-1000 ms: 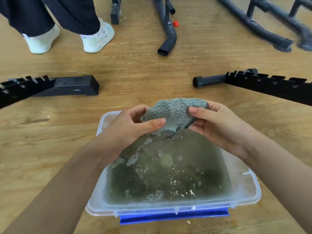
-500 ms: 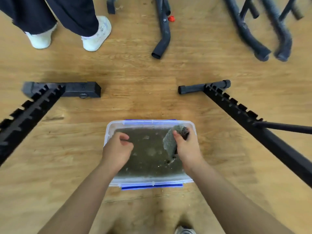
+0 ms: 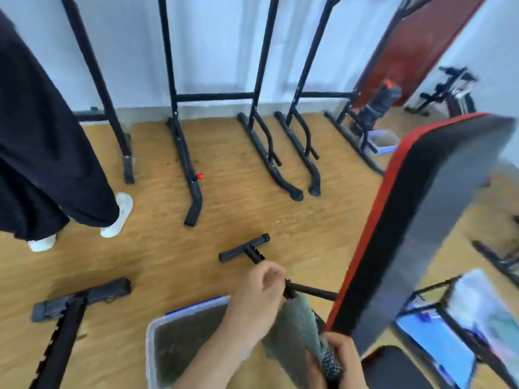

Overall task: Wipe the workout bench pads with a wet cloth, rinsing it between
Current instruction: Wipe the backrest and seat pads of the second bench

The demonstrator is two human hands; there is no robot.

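The grey knitted cloth [image 3: 299, 324] hangs stretched between both hands, above the right end of the plastic tub [image 3: 149, 349] of murky water. My left hand [image 3: 257, 301] is closed at the cloth's upper end. Its lower, dark-patterned corner is gripped in my right hand [image 3: 341, 360]. Just to the right stands the bench's backrest pad [image 3: 421, 220], black with a red edge, tilted steeply upward. The dark seat pad [image 3: 393, 369] shows at the bottom right. The cloth is close to the backrest's lower end, apart from it.
A person in dark trousers and white shoes [image 3: 118, 217] stands at the left. Black pull-up frames [image 3: 193, 175] line the far wall. The bench's foot bar [image 3: 244, 249] lies on the wood floor ahead; another bench's notched rail [image 3: 61, 338] lies at the left.
The view swung up from straight down at the tub to across the room. Both hands lifted the cloth out of the water and carried it right, toward the backrest pad.
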